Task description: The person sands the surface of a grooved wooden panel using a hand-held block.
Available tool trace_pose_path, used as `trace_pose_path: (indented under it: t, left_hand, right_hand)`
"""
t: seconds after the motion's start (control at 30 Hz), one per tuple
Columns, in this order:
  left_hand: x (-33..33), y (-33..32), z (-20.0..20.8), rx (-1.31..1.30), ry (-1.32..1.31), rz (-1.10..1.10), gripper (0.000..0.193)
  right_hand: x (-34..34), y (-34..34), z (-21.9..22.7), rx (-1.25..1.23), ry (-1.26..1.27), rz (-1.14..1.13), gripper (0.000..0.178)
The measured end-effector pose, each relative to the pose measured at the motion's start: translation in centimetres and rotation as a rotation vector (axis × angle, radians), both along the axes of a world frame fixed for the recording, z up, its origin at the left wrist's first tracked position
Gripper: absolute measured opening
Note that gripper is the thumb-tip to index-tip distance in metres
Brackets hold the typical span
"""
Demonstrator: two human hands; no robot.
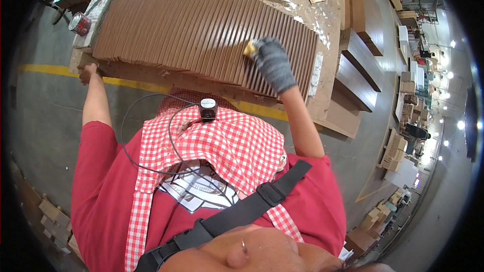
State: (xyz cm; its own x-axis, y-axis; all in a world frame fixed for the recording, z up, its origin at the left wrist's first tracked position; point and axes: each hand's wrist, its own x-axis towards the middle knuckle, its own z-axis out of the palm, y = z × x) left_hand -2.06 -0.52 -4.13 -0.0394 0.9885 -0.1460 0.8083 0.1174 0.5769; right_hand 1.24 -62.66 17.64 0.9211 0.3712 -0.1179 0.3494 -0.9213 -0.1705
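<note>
small yellowish pad point(249, 49) mostly hidden under gloved right hand point(273, 64); left hand point(87, 73) fingers hidden under table edge point(151, 74); far background stacks point(398, 146) too small.

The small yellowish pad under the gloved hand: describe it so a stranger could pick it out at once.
Start at the worktable, where a broad row of brown wooden slats stands on edge, overlapping like a fan. Near the row's right end rests the right hand in a grey glove. The yellowish pad pokes out at its fingertips, pressed on the slats: the only pale yellow spot on brown wood.
</note>
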Motion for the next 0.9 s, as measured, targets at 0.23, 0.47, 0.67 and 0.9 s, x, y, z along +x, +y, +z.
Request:
trace_pose_path:
  t: [0.23,0.47,0.67,0.9]
  left_hand:
    - [0.8,2.3,-2.5,-0.002,0.117,-0.045,0.067]
    - [1.1,-0.2,-1.3,-0.042,0.206,-0.227,0.067]
    - [0.1,-0.2,-1.0,-0.022,0.13,-0.151,0.062]
    - [1.1,-3.9,2.6,-0.027,-0.059,0.002,0.061]
  right_hand:
    - [-4.4,-0.9,4.5,0.149,0.239,0.104,0.032]
    - [5.3,-2.9,1.7,0.982,-0.003,-0.229,0.041]
    - [5.5,-0.2,1.0,1.299,0.169,-0.485,0.045]
    - [4.5,-3.7,-4.0,1.666,0.31,-0.834,0.049]
